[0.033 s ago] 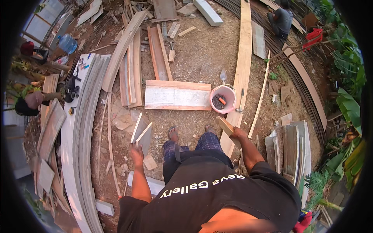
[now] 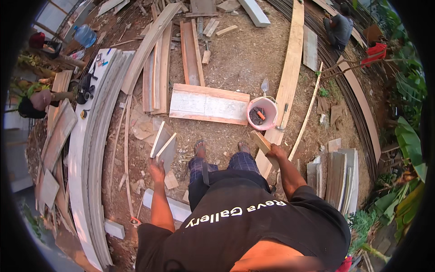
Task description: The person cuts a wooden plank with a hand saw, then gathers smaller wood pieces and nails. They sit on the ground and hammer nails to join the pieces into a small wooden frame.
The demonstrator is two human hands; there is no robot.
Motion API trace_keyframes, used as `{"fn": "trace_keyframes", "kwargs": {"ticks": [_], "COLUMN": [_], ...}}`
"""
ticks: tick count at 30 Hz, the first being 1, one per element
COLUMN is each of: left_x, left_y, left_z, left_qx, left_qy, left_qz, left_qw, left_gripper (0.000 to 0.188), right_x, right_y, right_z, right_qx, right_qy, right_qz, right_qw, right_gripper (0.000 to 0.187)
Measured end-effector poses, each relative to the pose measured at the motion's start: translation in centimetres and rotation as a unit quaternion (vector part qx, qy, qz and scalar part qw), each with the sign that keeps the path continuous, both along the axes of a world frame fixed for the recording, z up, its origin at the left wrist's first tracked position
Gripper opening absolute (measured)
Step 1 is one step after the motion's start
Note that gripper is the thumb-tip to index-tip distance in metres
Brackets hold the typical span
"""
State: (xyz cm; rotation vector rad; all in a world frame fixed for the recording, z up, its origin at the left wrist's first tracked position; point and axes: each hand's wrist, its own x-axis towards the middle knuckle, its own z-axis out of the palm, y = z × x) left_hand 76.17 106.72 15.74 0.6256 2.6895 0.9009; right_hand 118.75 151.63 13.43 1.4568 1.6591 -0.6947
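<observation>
My left hand (image 2: 157,172) is closed on the lower ends of two flat boards (image 2: 168,148), held on edge with a gap between them. Grey faces and pale wooden edges show on these boards. To the right, my right hand (image 2: 277,151) grips a short wooden board (image 2: 263,143) by its near end, clear of the ground. Ahead of my feet lies a wide wooden panel (image 2: 208,103) with a whitish, stained face. At its right end stands a pink bucket (image 2: 273,107) holding small dark pieces and something with an orange handle.
A long plank (image 2: 291,59) runs away on the right, with a hammer (image 2: 282,119) lying on it. Long stacked boards (image 2: 97,154) line the left side. A trowel (image 2: 264,84) lies beyond the bucket. Another person (image 2: 340,29) crouches at the far right. Short boards (image 2: 337,177) stand at right.
The view has shifted a little. My left hand has turned its two boards slightly, so more of their faces shows. Both hands keep their hold.
</observation>
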Motion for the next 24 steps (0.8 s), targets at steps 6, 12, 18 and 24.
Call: {"fn": "trace_keyframes", "kwargs": {"ticks": [6,12,18,24], "left_x": [9.5,16.9,21.4,21.8], "left_y": [-0.5,5.9,6.2,1.7], "left_z": [0.7,4.7,0.6,-9.9], "left_qx": [0.031,0.175,0.271,0.268], "left_qy": [0.035,-0.083,-0.143,-0.234], "left_qz": [0.165,0.276,0.329,0.4], "left_qw": [0.985,0.942,0.893,0.845], "left_gripper": [0.048,0.046,0.044,0.049], "right_x": [-9.9,-19.6,-24.3,-20.5], "right_y": [7.8,13.8,13.0,4.2], "right_z": [-6.5,-8.3,-10.3,-13.0], "right_qx": [-0.068,-0.09,-0.146,-0.429], "right_qy": [0.13,0.401,0.527,0.506], "right_qz": [0.134,-0.078,-0.16,-0.399], "right_qw": [0.98,0.908,0.822,0.632], "right_gripper": [0.075,0.081,0.062,0.044]}}
